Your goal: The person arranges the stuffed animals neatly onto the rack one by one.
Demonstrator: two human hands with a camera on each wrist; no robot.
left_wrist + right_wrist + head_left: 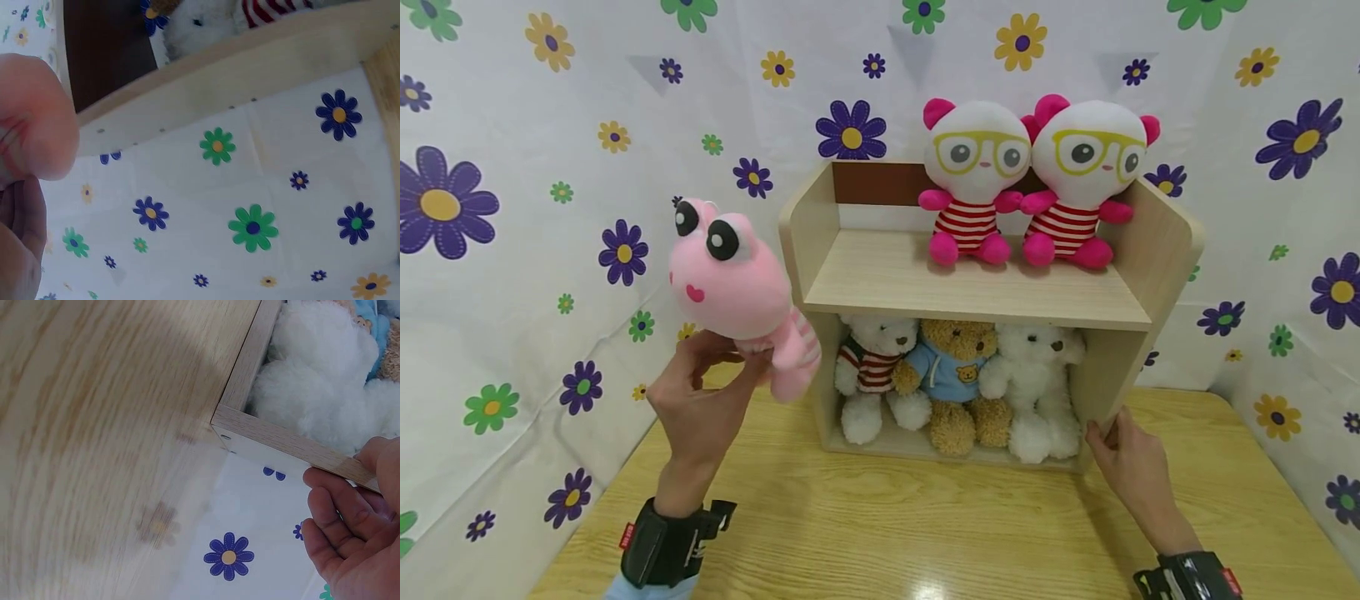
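A pink frog plush toy point(737, 283) with large black eyes is held up left of the shelf by my left hand point(703, 408), whose thumb and fingers pinch it below the head. In the left wrist view, part of the pink plush point(47, 119) shows above the fingers. My right hand point(1135, 471) grips the lower right side panel of the small wooden shelf point(977, 292). The right wrist view shows the thumb on the inner side of the panel edge point(294, 444) and the fingers on the outer side.
On the top tier, two pink-and-white plush toys with yellow glasses point(976, 179) point(1078, 183) sit at the right. Below sit a white bear in a striped top point(872, 367), a brown bear in a blue hoodie point(955, 375) and a white bear point(1037, 392). Everything stands on a wooden table point(887, 533).
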